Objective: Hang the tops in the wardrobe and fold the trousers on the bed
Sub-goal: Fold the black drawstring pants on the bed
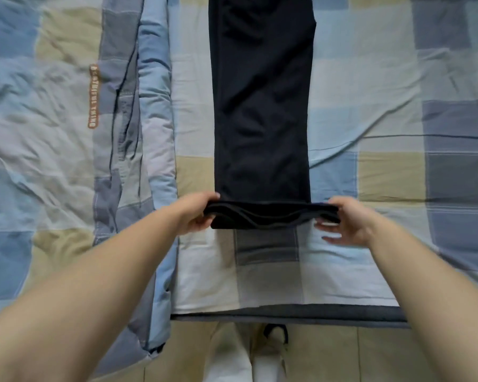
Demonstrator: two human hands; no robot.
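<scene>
Dark navy trousers [262, 106] lie lengthwise on the bed, folded leg on leg, running from the top of the view down to the near hem. My left hand [196, 213] grips the hem's left corner, thumb on top. My right hand [345, 220] pinches the right corner, its lower fingers spread loosely underneath. The hem end [271, 216] is lifted slightly off the sheet, and its layered edges show between my hands.
The bed sheet [384, 175] is a blue, grey and beige check. A bunched quilt [66, 133] in the same pattern fills the left side. The bed's dark near edge [287, 317] runs across the bottom, with a beige tiled floor [329, 354] and my legs below.
</scene>
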